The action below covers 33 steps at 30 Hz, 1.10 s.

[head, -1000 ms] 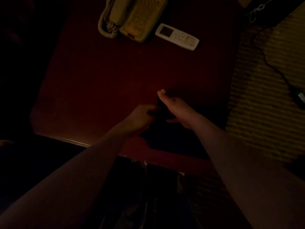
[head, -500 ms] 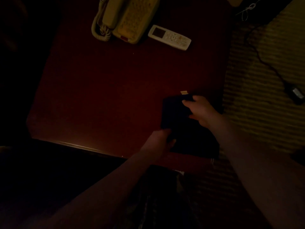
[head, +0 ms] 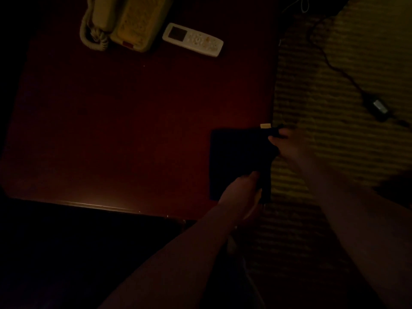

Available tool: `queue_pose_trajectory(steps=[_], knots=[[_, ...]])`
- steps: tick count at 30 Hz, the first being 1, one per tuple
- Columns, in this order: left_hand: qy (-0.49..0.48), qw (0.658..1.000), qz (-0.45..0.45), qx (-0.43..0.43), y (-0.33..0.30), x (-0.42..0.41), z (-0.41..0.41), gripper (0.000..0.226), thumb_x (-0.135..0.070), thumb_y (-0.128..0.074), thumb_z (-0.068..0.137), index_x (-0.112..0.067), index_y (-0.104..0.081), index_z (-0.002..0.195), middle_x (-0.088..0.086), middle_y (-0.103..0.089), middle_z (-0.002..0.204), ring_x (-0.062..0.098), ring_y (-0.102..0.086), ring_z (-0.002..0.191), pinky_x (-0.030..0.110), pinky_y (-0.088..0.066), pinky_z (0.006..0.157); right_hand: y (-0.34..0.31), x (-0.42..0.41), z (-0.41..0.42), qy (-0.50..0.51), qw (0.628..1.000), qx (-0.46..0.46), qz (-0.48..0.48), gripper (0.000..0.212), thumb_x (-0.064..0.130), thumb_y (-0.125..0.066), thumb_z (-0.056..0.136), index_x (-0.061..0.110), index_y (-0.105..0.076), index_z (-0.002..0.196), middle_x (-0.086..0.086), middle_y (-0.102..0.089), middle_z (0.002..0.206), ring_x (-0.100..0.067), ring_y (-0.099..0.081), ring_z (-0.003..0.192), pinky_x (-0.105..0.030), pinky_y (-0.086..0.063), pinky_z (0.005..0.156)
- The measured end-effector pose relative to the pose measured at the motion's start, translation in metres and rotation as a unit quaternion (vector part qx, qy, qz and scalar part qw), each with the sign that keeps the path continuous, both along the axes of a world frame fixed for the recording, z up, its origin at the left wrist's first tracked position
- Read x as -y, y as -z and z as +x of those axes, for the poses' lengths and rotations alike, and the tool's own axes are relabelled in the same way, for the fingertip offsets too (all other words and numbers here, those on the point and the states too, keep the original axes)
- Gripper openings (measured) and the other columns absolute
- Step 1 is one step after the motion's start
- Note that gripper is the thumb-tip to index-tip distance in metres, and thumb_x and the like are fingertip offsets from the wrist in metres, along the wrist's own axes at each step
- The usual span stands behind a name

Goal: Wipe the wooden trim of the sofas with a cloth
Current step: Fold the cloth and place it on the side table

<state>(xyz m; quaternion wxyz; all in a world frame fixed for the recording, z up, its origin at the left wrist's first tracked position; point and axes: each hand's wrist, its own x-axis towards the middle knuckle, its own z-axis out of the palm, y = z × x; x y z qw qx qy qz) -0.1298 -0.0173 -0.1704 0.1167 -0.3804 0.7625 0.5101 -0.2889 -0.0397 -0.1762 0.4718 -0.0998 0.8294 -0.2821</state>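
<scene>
Phone (head: pixel 124 21) cut off (top); right hand (head: pixel 287 143) blurred.

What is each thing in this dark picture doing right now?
cloth: dark, spread flat at the table's right edge, held by both hands
left hand: grips cloth's near edge
right hand: pinches cloth's far corner
telephone: handset on cradle
remote control: lying flat, untouched
</scene>
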Motion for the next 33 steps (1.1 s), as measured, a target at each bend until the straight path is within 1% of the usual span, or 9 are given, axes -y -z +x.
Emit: queue_pose_trajectory(steps=[5,8,11,13,18,21,24,28,33], knots=[[0.016,0.999,0.047,0.016,0.007,-0.004,-0.003,0.058,-0.027,-0.05,0.097,-0.015,-0.026,0.148,0.013,-0.054,0.129,0.025,-0.054,0.113,0.026,-0.042,0.089,0.011,-0.006,-0.005,-0.02,0.999,-0.038,0.013,0.036,0.018,-0.051,0.096,0.007,-0.049,0.131,-0.011,-0.053,0.128,-0.027,-0.053,0.114,-0.035,-0.046,0.094],[-0.104,0.986,0.133,0.019,0.002,0.004,0.0,0.053,-0.032,-0.05,0.097,-0.017,-0.033,0.145,0.007,-0.057,0.124,0.018,-0.057,0.105,0.02,-0.043,0.077,0.016,-0.015,-0.009,-0.015,1.0,-0.006,0.019,0.048,0.029,-0.056,0.093,0.009,-0.045,0.135,-0.012,-0.05,0.133,-0.028,-0.053,0.116,-0.041,-0.046,0.098],[-0.201,0.978,0.042,0.038,-0.002,0.025,0.02,0.034,-0.026,-0.042,0.1,-0.014,-0.049,0.131,0.002,-0.06,0.102,0.01,-0.057,0.072,0.012,-0.039,0.051,0.014,-0.031,-0.007,-0.025,0.995,0.093,0.017,0.086,0.068,-0.067,0.066,0.023,-0.044,0.136,0.0,-0.05,0.135,-0.018,-0.055,0.113,-0.036,-0.047,0.097],[-0.259,0.964,-0.009,0.067,-0.001,0.039,0.038,0.028,-0.019,-0.042,0.1,-0.012,-0.052,0.125,0.001,-0.058,0.097,0.007,-0.051,0.063,0.01,-0.035,0.044,-0.003,-0.041,0.007,-0.031,0.985,0.166,0.022,0.067,0.058,-0.068,0.074,0.03,-0.046,0.129,0.01,-0.053,0.127,-0.01,-0.055,0.105,-0.025,-0.047,0.088],[-0.326,0.931,-0.001,0.164,0.008,0.055,0.069,0.044,-0.021,-0.057,0.093,-0.006,-0.046,0.132,0.013,-0.052,0.129,0.022,-0.056,0.104,0.028,-0.044,0.075,0.011,-0.065,0.026,-0.015,0.986,0.146,0.075,0.06,0.028,-0.066,0.086,0.018,-0.038,0.139,0.007,-0.045,0.127,-0.018,-0.048,0.114,-0.03,-0.042,0.087],[-0.341,0.923,0.052,0.171,0.011,0.055,0.07,0.046,-0.025,-0.062,0.09,-0.004,-0.048,0.128,0.01,-0.056,0.119,0.021,-0.056,0.095,0.03,-0.044,0.071,0.015,-0.067,0.035,-0.022,0.985,0.102,0.138,0.057,0.022,-0.063,0.089,0.007,-0.038,0.138,-0.009,-0.046,0.137,-0.027,-0.047,0.121,-0.032,-0.043,0.092],[-0.335,0.921,0.112,0.163,0.013,0.051,0.064,0.019,-0.026,-0.063,0.088,-0.007,-0.06,0.086,0.007,-0.06,0.084,0.016,-0.057,0.072,0.033,-0.048,0.065,0.02,-0.072,0.041,-0.041,0.978,0.059,0.194,0.054,0.03,-0.062,0.089,0.001,-0.044,0.131,-0.016,-0.049,0.132,-0.03,-0.05,0.116,-0.033,-0.046,0.086],[-0.266,0.936,0.125,0.196,0.013,0.043,0.057,0.035,-0.021,-0.058,0.091,-0.013,-0.043,0.06,0.0,-0.044,0.062,0.01,-0.044,0.053,0.019,-0.037,0.047,0.023,-0.075,0.049,0.003,0.984,0.063,0.164,0.046,0.03,-0.058,0.091,0.0,-0.049,0.124,-0.016,-0.052,0.127,-0.03,-0.052,0.112,-0.036,-0.05,0.089],[-0.265,0.942,0.102,0.179,0.004,0.042,0.052,0.035,-0.009,-0.048,0.09,-0.013,-0.034,0.058,-0.001,-0.035,0.059,0.01,-0.034,0.049,0.018,-0.026,0.041,0.015,-0.066,0.055,0.073,0.988,0.065,0.123,0.036,0.029,-0.057,0.092,0.001,-0.054,0.116,-0.016,-0.057,0.113,-0.024,-0.053,0.085,-0.029,-0.047,0.057]])
